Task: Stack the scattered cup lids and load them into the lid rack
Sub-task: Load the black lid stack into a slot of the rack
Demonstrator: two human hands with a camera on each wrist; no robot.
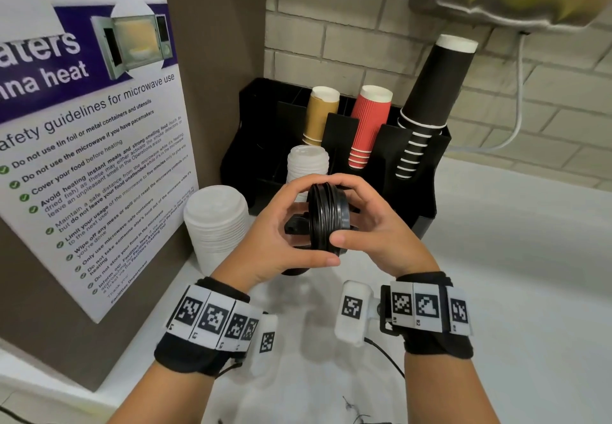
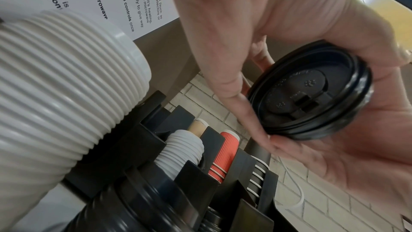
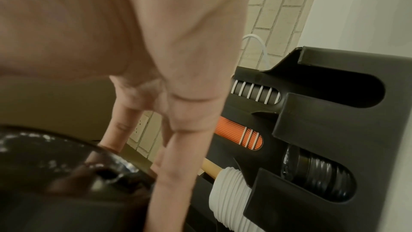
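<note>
Both hands hold a short stack of black cup lids [image 1: 328, 218] on edge above the counter, just in front of the black lid and cup rack [image 1: 427, 172]. My left hand [image 1: 281, 228] curls round the stack's left face and rim, and my right hand [image 1: 377, 225] curls round the right side. In the left wrist view the top lid's face [image 2: 312, 91] shows between the fingers. The right wrist view shows the held lids [image 3: 55, 165] only as a blur. One front rack slot holds white lids [image 1: 308, 165], another holds black lids [image 3: 318, 183].
A tall stack of white lids [image 1: 215, 221] stands on the counter left of my hands, against a board with a microwave poster [image 1: 92, 145]. Tan [image 1: 321, 115], red [image 1: 369, 125] and black cups [image 1: 430, 99] fill the rack's rear slots. White counter [image 1: 513, 274] lies to the right.
</note>
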